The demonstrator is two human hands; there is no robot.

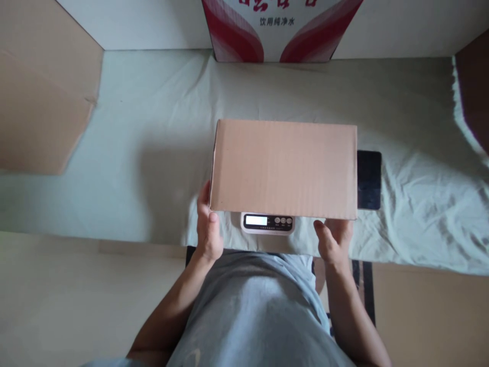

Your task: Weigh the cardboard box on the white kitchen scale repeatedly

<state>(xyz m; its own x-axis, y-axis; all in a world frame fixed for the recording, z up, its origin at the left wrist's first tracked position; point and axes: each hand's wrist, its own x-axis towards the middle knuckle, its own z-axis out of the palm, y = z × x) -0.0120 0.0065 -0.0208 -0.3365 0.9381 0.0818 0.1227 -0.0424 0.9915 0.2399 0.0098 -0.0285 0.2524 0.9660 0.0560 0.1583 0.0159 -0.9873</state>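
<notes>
A plain brown cardboard box (283, 167) lies flat over a small white digital scale (268, 223), whose lit display and buttons stick out from under the box's near edge. My left hand (208, 227) grips the box's near left corner, thumb on the front edge. Under the near right corner sits my right hand (333, 239), fingers tucked beneath the box. Whether the box rests fully on the scale or is held just above it, I cannot tell.
A pale green cloth (153, 148) covers the table. A dark phone (369, 179) lies right of the box. A red-and-white water carton (277, 30) stands at the back. Brown cardboard (42, 97) sits at left, another piece (473, 86) at far right.
</notes>
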